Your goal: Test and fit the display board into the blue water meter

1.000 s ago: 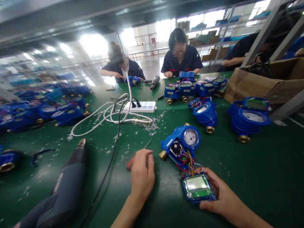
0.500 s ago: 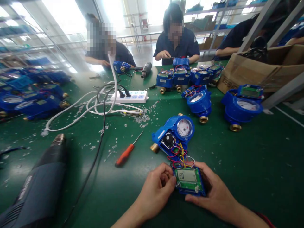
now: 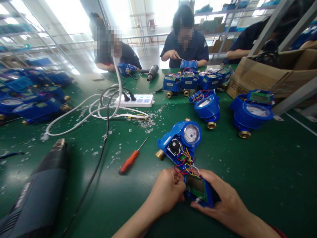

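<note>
Display module (image 3: pixel 197 185) is at the near side of the water meter (image 3: pixel 178 142), right hand's (image 3: pixel 226 196) fingers clasping its right edge. Left hand's (image 3: pixel 165 189) fingers curl at its left edge; grip indeterminable. Judged light, stiff, fragile: hold by edges, sparing wires (image 3: pixel 190 161).

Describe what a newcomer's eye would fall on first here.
Probably the opened blue meter at centre, its coloured wires running to the display module between the left hand and right hand. Next, the orange screwdriver left of the meter, and the dark heat gun at lower left.
</note>
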The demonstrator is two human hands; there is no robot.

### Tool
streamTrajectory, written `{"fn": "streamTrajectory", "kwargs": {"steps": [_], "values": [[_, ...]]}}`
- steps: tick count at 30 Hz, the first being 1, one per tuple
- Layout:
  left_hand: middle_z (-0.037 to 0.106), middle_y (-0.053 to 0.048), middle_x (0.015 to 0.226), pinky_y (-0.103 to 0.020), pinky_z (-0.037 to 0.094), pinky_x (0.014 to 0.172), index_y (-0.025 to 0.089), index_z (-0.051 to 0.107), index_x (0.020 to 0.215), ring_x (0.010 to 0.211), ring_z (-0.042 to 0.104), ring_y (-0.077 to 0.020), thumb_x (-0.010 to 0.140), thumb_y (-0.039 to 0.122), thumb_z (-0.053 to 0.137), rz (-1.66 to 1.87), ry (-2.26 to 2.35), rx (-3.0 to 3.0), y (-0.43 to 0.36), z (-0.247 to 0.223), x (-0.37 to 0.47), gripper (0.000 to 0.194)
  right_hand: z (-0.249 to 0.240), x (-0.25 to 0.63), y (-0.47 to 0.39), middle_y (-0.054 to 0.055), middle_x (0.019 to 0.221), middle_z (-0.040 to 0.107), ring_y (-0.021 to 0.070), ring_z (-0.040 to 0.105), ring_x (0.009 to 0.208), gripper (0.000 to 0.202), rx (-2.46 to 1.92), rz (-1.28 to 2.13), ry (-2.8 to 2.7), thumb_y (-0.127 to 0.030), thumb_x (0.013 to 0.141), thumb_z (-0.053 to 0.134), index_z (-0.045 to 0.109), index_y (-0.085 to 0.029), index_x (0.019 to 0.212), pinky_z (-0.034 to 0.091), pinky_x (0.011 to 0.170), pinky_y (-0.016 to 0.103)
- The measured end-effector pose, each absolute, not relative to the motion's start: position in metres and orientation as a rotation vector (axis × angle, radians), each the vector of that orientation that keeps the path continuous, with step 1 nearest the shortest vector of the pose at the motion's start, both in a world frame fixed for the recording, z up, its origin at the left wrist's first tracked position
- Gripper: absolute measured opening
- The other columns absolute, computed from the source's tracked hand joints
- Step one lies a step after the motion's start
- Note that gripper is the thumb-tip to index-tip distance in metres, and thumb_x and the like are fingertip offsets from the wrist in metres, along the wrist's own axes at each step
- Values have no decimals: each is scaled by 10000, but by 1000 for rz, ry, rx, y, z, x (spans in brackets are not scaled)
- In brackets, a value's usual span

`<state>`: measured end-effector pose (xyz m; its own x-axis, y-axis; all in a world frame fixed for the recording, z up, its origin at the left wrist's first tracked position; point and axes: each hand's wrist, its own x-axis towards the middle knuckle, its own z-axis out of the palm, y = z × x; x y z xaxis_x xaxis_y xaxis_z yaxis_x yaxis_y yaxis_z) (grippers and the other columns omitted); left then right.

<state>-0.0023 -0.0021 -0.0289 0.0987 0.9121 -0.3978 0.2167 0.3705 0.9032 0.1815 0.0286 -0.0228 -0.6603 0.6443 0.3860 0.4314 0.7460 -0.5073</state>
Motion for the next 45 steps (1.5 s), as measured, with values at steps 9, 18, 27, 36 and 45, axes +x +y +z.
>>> {"fn": "streamTrajectory", "kwargs": {"steps": [9, 18, 27, 36, 45], "values": [[504, 24, 682, -143, 402, 357, 151, 448, 879, 485, 547, -97, 783, 163, 366, 812, 1199, 982, -9, -36, -10, 126, -27, 183, 30, 113, 1035, 634, 197, 635, 939, 551, -798, 480, -2392, -325, 714, 676, 416, -150, 1167, 559, 813, 272], [532, 2, 529, -125, 380, 365, 117, 477, 787, 390, 452, -64, 842, 262, 436, 733, 1244, 958, -8, -36, -4, 161, -34, 181, 27, 145, 1070, 616, 196, 613, 998, 518, -804, 490, -2419, -441, 831, 518, 362, -140, 1222, 536, 845, 269], [548, 0, 486, -154, 398, 389, 128, 502, 659, 389, 487, -86, 718, 153, 420, 730, 1279, 932, -5, -40, -4, 105, -35, 177, 26, 118, 1092, 595, 158, 568, 1062, 500, -747, 583, -2387, -451, 839, 526, 361, -155, 1208, 469, 925, 208], [566, -23, 494, -178, 403, 411, 127, 515, 640, 406, 519, -111, 777, 237, 436, 708, 1330, 931, -5, -43, -5, 193, -34, 177, 27, 104, 1140, 567, 143, 526, 1107, 528, -723, 644, -2386, -414, 822, 574, 355, -158, 1229, 440, 954, 190], [599, -42, 590, -216, 460, 479, 124, 549, 801, 501, 580, -143, 857, 334, 423, 718, 1234, 939, -6, -43, -7, 251, -37, 177, 28, 119, 1132, 576, 163, 536, 1099, 525, -717, 645, -2388, -428, 828, 564, 357, -158, 1227, 487, 915, 227]]}}
